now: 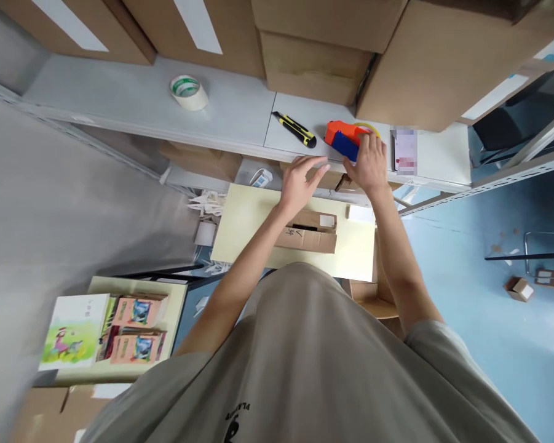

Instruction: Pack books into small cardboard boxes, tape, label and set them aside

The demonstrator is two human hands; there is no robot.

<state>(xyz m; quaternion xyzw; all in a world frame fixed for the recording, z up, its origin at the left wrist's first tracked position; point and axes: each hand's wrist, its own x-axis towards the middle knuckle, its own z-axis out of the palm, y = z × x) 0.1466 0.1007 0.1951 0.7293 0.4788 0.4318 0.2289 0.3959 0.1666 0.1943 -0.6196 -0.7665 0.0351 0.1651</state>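
My right hand (370, 161) is closed around the right end of an orange and blue tape dispenser (344, 136) that sits on the grey shelf; a yellow ring shows behind my fingers. My left hand (300, 184) hovers at the shelf's front edge with thumb and fingers apart, holding nothing. Left of the dispenser lies a black and yellow utility knife (295, 129). Below my left hand, a long narrow cardboard box (307, 232) rests on the pale yellow tabletop (244, 215), partly covered by my left forearm.
A roll of tape (189, 93) stands farther left on the shelf (233, 114). Large cartons (318, 67) line its back. Right of my hand lie some papers (404, 151). Books (136, 312) are stacked at lower left. An opened carton (369, 295) sits below the tabletop.
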